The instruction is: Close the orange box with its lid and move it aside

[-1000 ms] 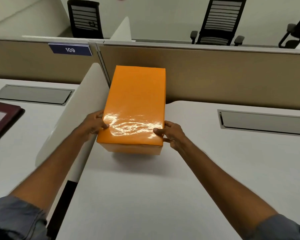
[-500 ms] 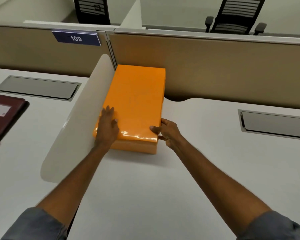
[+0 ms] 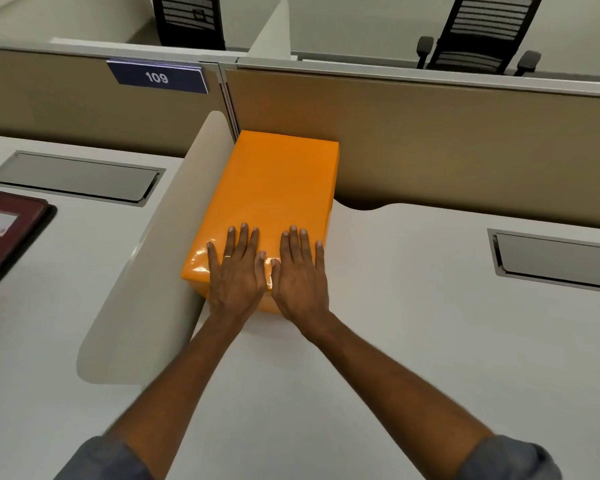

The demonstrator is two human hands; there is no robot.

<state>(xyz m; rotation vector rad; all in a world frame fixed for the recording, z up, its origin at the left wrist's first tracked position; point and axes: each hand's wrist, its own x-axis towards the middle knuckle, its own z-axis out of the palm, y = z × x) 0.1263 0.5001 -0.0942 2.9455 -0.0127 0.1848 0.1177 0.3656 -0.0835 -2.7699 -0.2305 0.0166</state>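
Desk (image 3: 413, 341): orange box (image 3: 278, 188) sits lidded in the far corner, against the beige partition (image 3: 447, 140) and white divider (image 3: 160, 258). Left hand (image 3: 238, 271) and right hand (image 3: 300, 273) have shifted from side holds to flat on the lid; grip spread, pinching nothing. Judgement: closing and placement essentially done.

The scene is lit evenly and rather dimly from overhead, with a muted, slightly greenish cast. Glare is seen on the glossy near end of the orange box (image 3: 271, 202), just beside the fingers. A soft shadow is cast on the white desk (image 3: 413, 323) under the tan partition (image 3: 447, 140). Straight edges are bowed by wide-angle distortion, and the forearms and sleeves are slightly blurred.
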